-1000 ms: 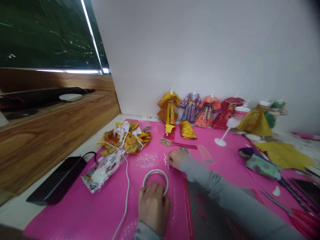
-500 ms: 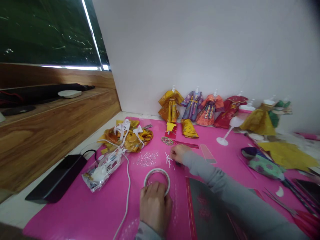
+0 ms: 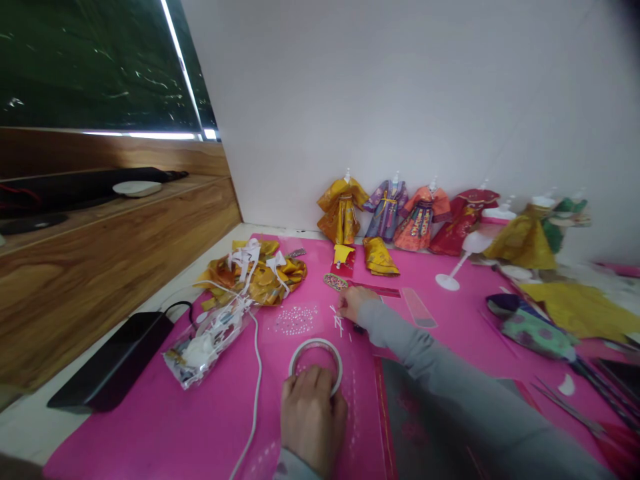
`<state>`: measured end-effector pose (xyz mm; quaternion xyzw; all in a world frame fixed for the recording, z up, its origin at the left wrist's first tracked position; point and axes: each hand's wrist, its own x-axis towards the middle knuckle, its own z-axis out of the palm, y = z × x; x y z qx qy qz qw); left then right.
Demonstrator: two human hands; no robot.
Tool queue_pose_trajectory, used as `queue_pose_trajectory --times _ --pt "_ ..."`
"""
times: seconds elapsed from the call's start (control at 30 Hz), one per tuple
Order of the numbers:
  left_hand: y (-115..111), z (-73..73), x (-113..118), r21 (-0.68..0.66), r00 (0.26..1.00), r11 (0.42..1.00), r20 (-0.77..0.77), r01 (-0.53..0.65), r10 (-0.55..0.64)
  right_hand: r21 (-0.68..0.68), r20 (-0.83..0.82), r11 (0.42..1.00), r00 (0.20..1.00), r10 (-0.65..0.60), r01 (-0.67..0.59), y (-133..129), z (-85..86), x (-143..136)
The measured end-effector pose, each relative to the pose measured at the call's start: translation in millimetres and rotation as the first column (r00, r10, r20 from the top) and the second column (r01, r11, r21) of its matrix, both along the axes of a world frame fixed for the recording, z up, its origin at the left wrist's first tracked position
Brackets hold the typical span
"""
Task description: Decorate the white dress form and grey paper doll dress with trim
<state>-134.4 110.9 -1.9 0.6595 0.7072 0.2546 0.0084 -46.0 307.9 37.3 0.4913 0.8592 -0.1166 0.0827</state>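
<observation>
My left hand presses down on the near rim of the tape roll, pinning it flat on the pink mat. My right hand pinches, fingers closed, at small white strips just beyond the roll.

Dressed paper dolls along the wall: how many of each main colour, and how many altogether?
Yellow or gold: 2, the yellow doll at the left end and the gold doll near the right end
Purple: 1, the purple doll
Orange: 1, the orange doll
Red: 1, the red doll
Green: 1, the green doll, blurred and partly hidden
Total: 6
</observation>
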Motion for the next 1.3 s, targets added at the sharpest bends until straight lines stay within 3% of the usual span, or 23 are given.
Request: queue_pose_trajectory --times 0.3,0.57,0.8,0.93,1.03,1.17,1.3 --pt "0.0 -1.7 -1.8 0.007 1.000 1.000 -0.012 0.017 -0.017 0.043 -0.007 0.997 0.998 -0.061 0.061 -19.4 8.6 -0.5" --pt "-0.2 -2.1 -3.6 0.003 0.999 1.000 -0.026 0.031 -0.031 0.041 -0.064 0.995 0.994 -0.091 0.094 -20.9 8.3 -2.4" --pt "4.5 -8.2 -4.1 0.063 0.999 0.997 0.000 0.035 -0.035 0.041 -0.235 0.991 0.965 -0.117 0.130 -9.5 19.0 15.3" --pt "1.1 -1.5 -7.3 0.097 0.998 0.994 0.026 0.046 -0.048 -0.002 -0.384 0.991 0.915 -0.124 0.133 -15.4 29.8 33.4" --pt "-9.1 10.0 -9.8 0.126 0.995 0.990 0.063 0.069 -0.078 -0.068 -0.495 0.992 0.860 -0.124 0.104 -36.1 35.0 57.5" --pt "-29.8 28.9 -2.5 0.147 0.974 0.982 0.179 0.116 -0.142 -0.158 -0.644 0.986 0.752 -0.140 0.048 -86.8 34.9 100.3" --pt "-42.9 38.5 17.4 0.183 0.839 0.935 0.413 0.305 -0.354 -0.238 -0.743 0.971 0.642 -0.190 0.011 -147.5 34.0 141.1"
